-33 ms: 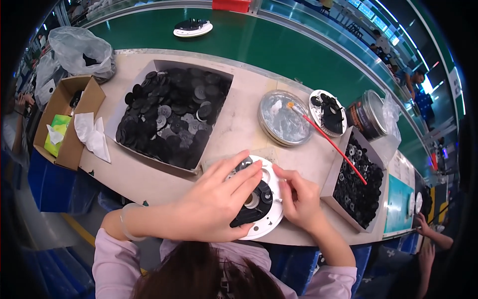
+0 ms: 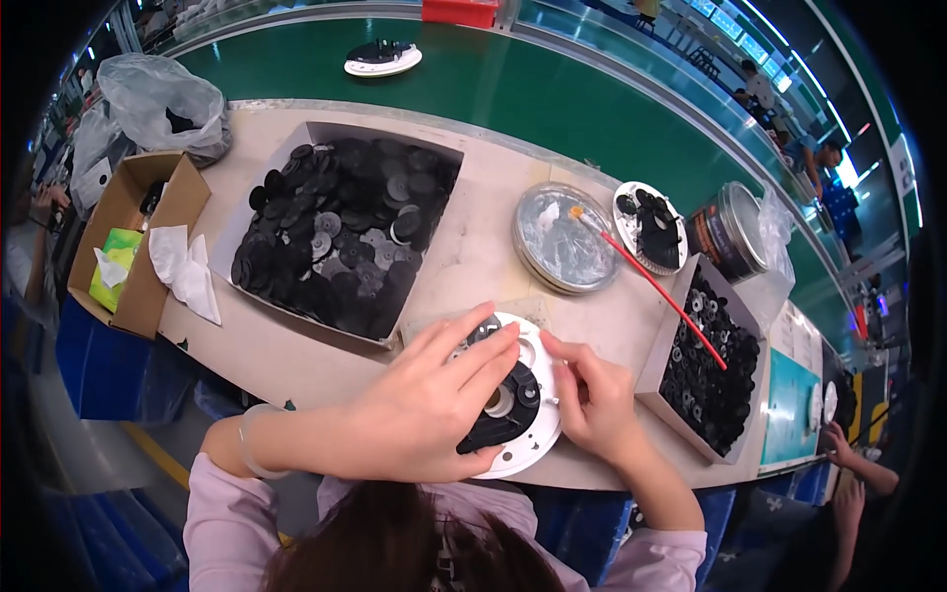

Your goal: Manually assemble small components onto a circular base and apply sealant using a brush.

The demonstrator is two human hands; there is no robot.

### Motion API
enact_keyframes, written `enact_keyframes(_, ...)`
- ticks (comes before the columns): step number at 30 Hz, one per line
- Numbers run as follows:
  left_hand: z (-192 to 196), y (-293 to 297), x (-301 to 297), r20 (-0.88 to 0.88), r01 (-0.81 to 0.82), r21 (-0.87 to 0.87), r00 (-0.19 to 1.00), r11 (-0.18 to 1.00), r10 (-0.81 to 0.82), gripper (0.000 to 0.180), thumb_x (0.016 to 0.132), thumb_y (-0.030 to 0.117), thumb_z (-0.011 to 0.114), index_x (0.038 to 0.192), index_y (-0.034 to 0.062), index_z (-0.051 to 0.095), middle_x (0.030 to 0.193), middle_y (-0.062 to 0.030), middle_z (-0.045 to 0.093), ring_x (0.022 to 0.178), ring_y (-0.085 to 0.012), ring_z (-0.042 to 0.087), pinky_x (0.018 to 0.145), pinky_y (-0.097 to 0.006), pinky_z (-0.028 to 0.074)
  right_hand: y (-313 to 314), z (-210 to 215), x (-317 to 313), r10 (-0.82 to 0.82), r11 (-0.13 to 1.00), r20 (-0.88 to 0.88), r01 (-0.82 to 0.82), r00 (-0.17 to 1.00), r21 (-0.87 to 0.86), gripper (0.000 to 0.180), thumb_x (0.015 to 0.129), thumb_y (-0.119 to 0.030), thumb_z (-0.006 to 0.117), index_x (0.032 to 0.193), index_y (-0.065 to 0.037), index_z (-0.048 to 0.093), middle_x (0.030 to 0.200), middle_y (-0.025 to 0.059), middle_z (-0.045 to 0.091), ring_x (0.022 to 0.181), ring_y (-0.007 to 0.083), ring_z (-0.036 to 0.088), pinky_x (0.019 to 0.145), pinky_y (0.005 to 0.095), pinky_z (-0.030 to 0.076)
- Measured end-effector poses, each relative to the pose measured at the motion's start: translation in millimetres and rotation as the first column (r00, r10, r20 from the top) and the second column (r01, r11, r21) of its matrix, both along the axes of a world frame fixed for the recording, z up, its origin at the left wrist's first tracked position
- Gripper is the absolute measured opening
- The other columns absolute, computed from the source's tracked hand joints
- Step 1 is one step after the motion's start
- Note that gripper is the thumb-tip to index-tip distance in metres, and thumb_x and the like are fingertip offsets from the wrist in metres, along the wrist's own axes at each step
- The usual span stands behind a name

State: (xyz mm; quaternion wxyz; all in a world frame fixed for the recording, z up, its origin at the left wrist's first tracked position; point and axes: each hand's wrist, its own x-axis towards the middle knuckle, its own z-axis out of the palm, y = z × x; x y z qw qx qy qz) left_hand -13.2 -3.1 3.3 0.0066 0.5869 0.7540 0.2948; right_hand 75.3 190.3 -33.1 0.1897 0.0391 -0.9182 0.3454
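A person sits at a pale counter [image 2: 473, 257], working on a round white plate with black parts [image 2: 513, 409] that lies flat at the counter's near edge, part of its rim overhanging toward the person. Being round, the plate has no clear long axis; its black section sits toward the right of centre. The left hand [image 2: 434, 405] lies over the plate's left side, fingers [image 2: 483, 335] spread and stretched to the right across it. The right hand [image 2: 592, 400] touches the plate's right rim, fingertips pressed together in a pinch on something too small to make out. To the far left of the hands, a large open tray of black discs [image 2: 340, 232] stands near them. To the right, a box of small black parts [image 2: 710, 365] is just beside the right hand. A red-handled brush [image 2: 656, 286] leans from that box to a shallow round tin [image 2: 562, 242]. Bare counter lies between tray and tin. Beyond runs a green conveyor belt [image 2: 513, 89].
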Motion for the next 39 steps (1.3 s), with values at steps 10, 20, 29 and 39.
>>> enact_keyframes(10,1,-7,0,0.064,0.01,-0.063,0.998,0.998,-0.006,0.07,0.064,0.033,0.071,0.116,-0.0067,0.046,0.124,-0.0176,0.045,0.119,-0.0364,0.038,0.096,-0.048,0.033,4,37,-8,0.002,0.971,0.041,-0.012,0.999,0.238,0.023,0.074,-0.002,0.058,0.096,-0.007,0.064,0.055,0.0071,0.053,0.045,0.0164,0.051,0.045,0.0275,0.04)
enact_keyframes(20,-10,-8,5,0.037,-0.038,-0.055,0.999,0.998,0.04,0.069,0.07,0.035,0.064,0.122,-0.0034,0.04,0.13,-0.0162,0.039,0.124,-0.032,0.033,0.099,-0.047,0.029,-37,48,-155,0.096,0.918,-0.163,-0.024,0.982,0.395,0.018,0.07,-0.006,0.064,0.088,-0.009,0.062,0.09,0.0086,0.054,0.085,0.0265,0.054,0.071,0.0346,0.044)
enact_keyframes(29,-18,-8,10,0.089,-0.064,-0.005,0.994,0.998,0.065,0.071,0.07,0.034,0.064,0.126,-0.0006,0.037,0.133,-0.0158,0.035,0.125,-0.0316,0.03,0.1,-0.046,0.028,-22,50,-180,0.095,0.981,0.052,-0.102,0.994,0.166,0.01,0.076,-0.009,0.062,0.082,-0.003,0.057,0.08,0.0075,0.058,0.075,0.0185,0.058,0.063,0.0291,0.045)
enact_keyframes(39,-3,-19,-13,0.665,-0.251,0.413,0.74,0.876,-0.102,0.014,0.083,0.013,0.055,0.09,0.0006,0.056,0.091,-0.0105,0.051,0.09,-0.0226,0.046,0.08,-0.031,0.037,-46,76,-43,0.265,0.952,-0.11,-0.278,0.958,-0.129,0.016,0.07,0.006,0.061,0.084,0.002,0.056,0.089,0.0121,0.062,0.08,0.0148,0.061,0.059,0.0194,0.051)
